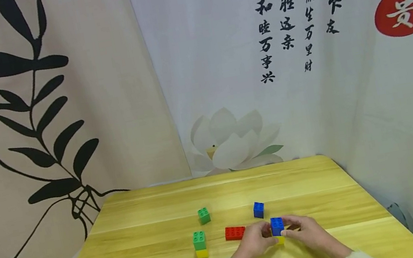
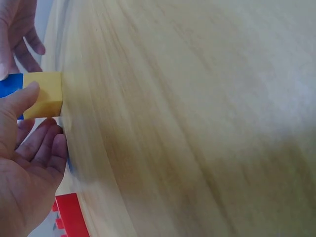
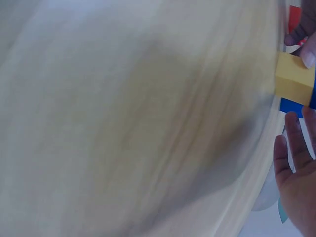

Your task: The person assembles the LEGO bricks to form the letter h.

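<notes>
Near the front right of the table, a blue brick sits on top of a yellow brick, both upright. My left hand holds the pair from the left, its thumb on the yellow brick near the seam in the left wrist view. From the right, my right hand pinches the blue brick, thumb at its front and index finger towards its back. Its other fingers are spread apart in the right wrist view. Much of the yellow brick is hidden by hands in the head view.
Left of my hands lies a red brick; a second blue brick stands behind them. Further left, a green brick tops another yellow brick, with a lone green brick behind. A printed curtain hangs beyond the wooden table.
</notes>
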Tool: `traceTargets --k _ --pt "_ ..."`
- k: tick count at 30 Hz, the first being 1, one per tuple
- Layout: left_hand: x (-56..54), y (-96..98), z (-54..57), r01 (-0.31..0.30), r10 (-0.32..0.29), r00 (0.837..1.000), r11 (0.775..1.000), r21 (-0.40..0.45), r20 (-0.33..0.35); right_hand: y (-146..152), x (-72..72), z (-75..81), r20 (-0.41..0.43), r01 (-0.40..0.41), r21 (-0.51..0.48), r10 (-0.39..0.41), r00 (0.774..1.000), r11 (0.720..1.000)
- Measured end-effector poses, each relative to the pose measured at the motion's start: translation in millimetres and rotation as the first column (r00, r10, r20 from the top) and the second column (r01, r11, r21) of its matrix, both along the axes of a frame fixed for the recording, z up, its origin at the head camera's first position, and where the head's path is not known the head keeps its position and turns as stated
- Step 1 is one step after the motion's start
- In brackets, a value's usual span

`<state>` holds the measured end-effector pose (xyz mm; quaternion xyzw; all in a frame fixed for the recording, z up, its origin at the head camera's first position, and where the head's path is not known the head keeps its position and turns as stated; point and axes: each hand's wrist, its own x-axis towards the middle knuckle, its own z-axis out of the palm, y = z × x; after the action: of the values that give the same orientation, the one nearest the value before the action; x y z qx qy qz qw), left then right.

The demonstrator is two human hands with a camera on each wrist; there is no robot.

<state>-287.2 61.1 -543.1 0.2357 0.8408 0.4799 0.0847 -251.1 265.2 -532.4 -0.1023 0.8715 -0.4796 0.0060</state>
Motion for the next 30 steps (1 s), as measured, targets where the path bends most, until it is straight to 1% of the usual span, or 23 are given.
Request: traceTargets --k 4,6,9,15,20,23,26,30 --pt "1.1 -2.4 4.0 0.004 -0.004 1.0 0.999 -0.041 0.017 0 2.9 -0.8 0.036 0.01 0.009 -0.01 0.999 1.0" --pt "1.9 -3.8 7.1 -0.001 0.002 1.0 0.999 -0.05 0.027 0 4.1 1.0 0.056 0.037 0.01 -0.037 0.998 0.999" --pt "2.5 -6.4 14.2 -0.008 0.009 0.999 0.999 -0.046 0.037 1 4.5 7.1 0.063 0.077 0.01 -0.078 0.995 0.997" --pt "-1.1 -13.7 37.4 0.01 -0.009 0.999 0.999 -0.036 0.05 -2 -0.7 24.9 0.021 0.144 -0.017 -0.144 0.989 0.989" --pt "-8.6 -20.8 58.3 0.011 -0.011 1.0 1.0 -0.021 -0.01 -6 -8.8 42.9 -0.029 0.172 -0.034 -0.173 0.984 0.984" --pt "-14.0 -27.7 68.9 -0.001 0.0 0.999 1.0 -0.009 -0.035 -11 -12.1 53.2 -0.042 0.172 -0.054 -0.174 0.984 0.984" --pt "-18.8 -37.2 77.2 -0.022 0.022 0.999 1.0 0.006 -0.045 -18 -15.1 62.2 -0.056 0.182 -0.073 -0.186 0.981 0.981" --pt "-24.5 -55.0 87.2 -0.06 0.061 0.998 0.997 0.042 -0.033 -32 -18.4 73.0 -0.075 0.193 -0.104 -0.201 0.977 0.976"
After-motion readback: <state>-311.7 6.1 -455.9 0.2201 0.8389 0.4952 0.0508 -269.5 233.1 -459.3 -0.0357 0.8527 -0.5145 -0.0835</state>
